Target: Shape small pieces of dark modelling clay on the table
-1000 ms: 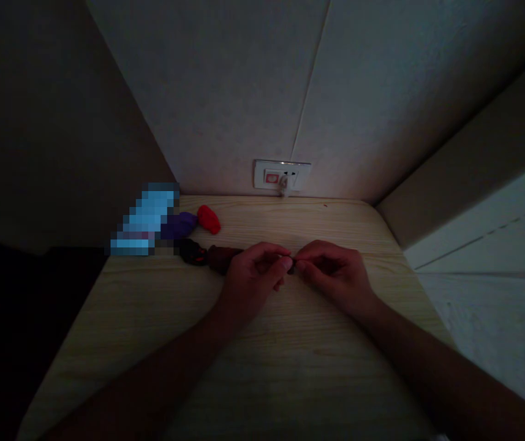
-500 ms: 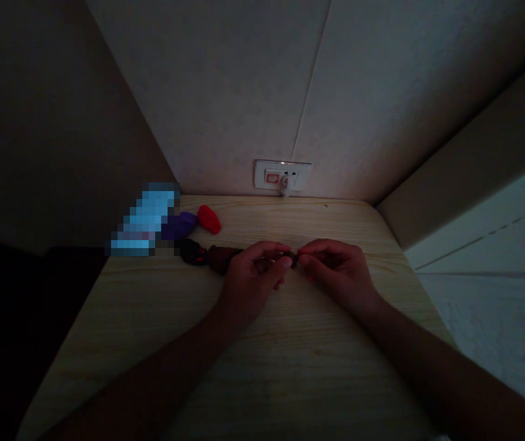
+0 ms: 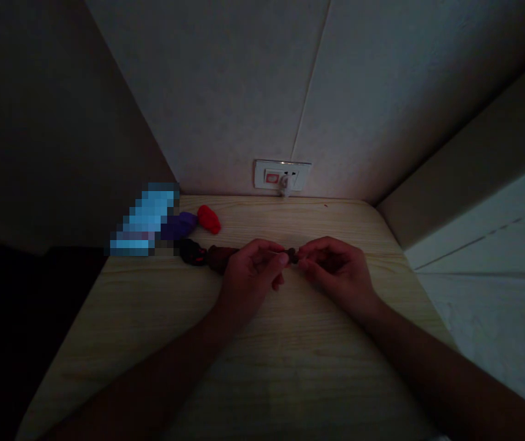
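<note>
A small dark brown lump (image 3: pixel 292 256), which looks like soft modelling clay, sits between the fingertips of both hands above the table. My left hand (image 3: pixel 250 275) pinches its left side with thumb and forefinger, the other fingers curled beneath. On the opposite side, the thumb and forefinger of my right hand (image 3: pixel 338 269) close at the lump's right edge. Partly behind my left hand lies a brown piece (image 3: pixel 220 258). Touching or nearly touching it at the left is a black piece (image 3: pixel 192 252) with small red marks.
Farther back on the wooden tabletop (image 3: pixel 262 367) lie a purple piece (image 3: pixel 182 225) and a red piece (image 3: pixel 209 219). A blurred-out bright panel (image 3: pixel 145 220) stands at the left edge. A wall socket (image 3: pixel 282 176) with a plug is behind the table.
My fingertips have shifted slightly around the brown lump, and more of it shows between them. The other pieces have stayed in place.
</note>
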### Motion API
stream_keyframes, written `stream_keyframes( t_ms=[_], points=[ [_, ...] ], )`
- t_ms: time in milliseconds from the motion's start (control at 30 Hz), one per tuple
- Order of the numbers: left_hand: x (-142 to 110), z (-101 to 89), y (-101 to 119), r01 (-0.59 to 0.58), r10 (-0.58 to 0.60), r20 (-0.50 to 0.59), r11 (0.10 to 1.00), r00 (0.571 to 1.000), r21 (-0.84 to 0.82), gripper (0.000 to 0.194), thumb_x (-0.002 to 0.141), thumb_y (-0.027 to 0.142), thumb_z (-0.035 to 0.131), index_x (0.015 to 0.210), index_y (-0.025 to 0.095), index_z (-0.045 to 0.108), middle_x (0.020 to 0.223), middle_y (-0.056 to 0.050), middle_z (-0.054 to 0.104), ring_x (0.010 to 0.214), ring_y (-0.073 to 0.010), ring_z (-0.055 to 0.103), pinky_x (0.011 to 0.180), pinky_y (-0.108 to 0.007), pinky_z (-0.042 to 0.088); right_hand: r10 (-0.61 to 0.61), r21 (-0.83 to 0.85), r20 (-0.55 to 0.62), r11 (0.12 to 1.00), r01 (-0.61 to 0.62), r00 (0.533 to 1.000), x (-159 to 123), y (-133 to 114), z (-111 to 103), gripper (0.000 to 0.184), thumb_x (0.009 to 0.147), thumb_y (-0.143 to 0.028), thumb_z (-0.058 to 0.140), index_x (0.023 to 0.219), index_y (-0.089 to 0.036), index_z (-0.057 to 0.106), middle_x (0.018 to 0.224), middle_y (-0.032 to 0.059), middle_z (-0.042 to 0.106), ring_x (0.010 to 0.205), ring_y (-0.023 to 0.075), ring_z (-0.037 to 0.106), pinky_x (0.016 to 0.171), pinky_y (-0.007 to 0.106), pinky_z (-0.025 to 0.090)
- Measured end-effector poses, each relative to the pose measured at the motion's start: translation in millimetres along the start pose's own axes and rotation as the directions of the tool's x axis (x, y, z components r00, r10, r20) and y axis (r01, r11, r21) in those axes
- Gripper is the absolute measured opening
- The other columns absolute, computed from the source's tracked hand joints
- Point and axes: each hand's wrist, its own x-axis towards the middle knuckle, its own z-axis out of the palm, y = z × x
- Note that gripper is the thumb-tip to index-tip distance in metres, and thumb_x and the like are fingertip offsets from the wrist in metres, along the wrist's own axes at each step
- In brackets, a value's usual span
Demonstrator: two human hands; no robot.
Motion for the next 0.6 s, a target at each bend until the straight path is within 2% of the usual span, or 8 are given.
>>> stream_keyframes(
  t_ms=[133,267,600],
  points=[
    [-0.9,0.1,0.3,0.014,-0.014,0.007,1.000,1.000,-0.002,0.024,0.079,0.034,0.081,0.085,0.016,0.066,0.061,0.002,0.067,0.049,-0.0097,0.056,0.047,-0.022,0.045,-0.049,-0.051,0.006,0.997,0.049,0.999,-2.1,2.3,0.3,0.014,0.082,-0.033,0.084,0.091,-0.023,0.078,0.079,0.0047,0.078,0.069,0.0174,0.070,0.056,0.028,0.053],
    [-1.4,-0.1,0.0,0.029,-0.029,0.012,1.000,1.000,-0.007,0.026,0.078,0.035,0.082,0.084,0.017,0.065,0.063,0.002,0.068,0.050,-0.0100,0.057,0.047,-0.022,0.045,-0.071,-0.079,0.016,0.994,0.072,0.997,-2.9,2.7,-0.7,0.013,0.084,-0.033,0.082,0.091,-0.023,0.079,0.083,0.0057,0.078,0.072,0.0186,0.070,0.057,0.029,0.054],
    [-1.8,0.5,2.0,0.023,-0.022,0.037,1.000,0.999,-0.009,0.026,0.078,0.034,0.083,0.082,0.016,0.064,0.060,0.003,0.066,0.048,-0.0089,0.056,0.047,-0.021,0.045,-0.049,-0.049,0.030,0.998,0.050,0.998,-3.5,0.8,0.9,0.011,0.084,-0.030,0.081,0.091,-0.023,0.077,0.074,0.0026,0.074,0.062,0.0147,0.064,0.054,0.027,0.049]
  ],
)
